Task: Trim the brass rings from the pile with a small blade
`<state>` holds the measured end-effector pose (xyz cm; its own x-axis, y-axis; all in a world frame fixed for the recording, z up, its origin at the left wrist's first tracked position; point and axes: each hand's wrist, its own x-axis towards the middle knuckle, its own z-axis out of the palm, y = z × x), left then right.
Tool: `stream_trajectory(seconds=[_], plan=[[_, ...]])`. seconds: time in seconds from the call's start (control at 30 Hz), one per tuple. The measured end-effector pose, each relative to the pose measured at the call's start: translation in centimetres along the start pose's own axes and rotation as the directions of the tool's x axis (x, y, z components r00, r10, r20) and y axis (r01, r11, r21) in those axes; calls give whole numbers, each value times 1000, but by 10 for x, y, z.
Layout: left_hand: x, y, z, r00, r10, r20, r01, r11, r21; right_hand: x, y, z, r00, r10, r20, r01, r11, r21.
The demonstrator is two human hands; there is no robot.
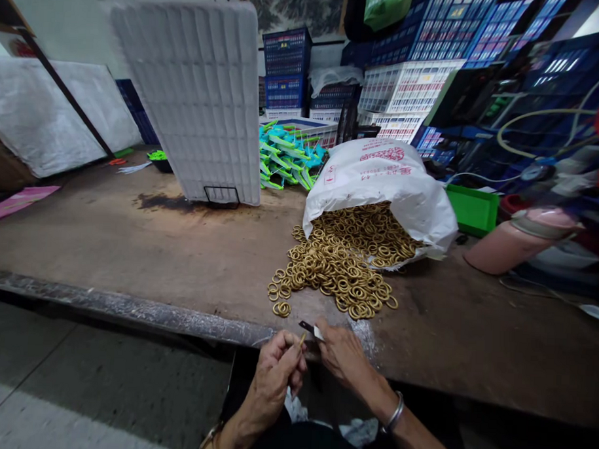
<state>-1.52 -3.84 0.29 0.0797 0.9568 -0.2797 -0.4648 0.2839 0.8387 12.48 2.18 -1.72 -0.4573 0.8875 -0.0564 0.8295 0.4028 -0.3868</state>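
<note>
Close to the table's front edge, my left hand (277,371) pinches a gold ring (302,339), seen edge-on between thumb and fingers. My right hand (341,354) is closed around a small knife with a dark blade (306,326) and a pale part near the fingers. The blade points left, just above the ring and apart from it as far as I can see. Beyond both hands lies a heap of gold rings (344,278), spilling out of a white woven sack (375,168) that lies on its side with its mouth toward me.
Behind the wooden table (107,244), blue crates (286,54) are stacked. A tall white ribbed panel (196,96) stands on the table beside a pile of green and turquoise plastic parts (287,155). To the right are a green tray (471,209) and a pink bottle (520,240).
</note>
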Motion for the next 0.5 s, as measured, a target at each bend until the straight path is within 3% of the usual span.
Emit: stream_trajectory(seconds=[0.17,0.3,0.5], plan=[[-1,2,-6,997,-71,-9,68,979,-193,22,-10,2,994,58,-96,-52,997,63],[0,3,-17,993,-97,-73,79,973,-216,42,-29,2,991,38,-132,-21,992,127],[1,9,-33,989,-132,-65,99,923,-371,60,-36,8,997,-18,-77,17,1000,-17]])
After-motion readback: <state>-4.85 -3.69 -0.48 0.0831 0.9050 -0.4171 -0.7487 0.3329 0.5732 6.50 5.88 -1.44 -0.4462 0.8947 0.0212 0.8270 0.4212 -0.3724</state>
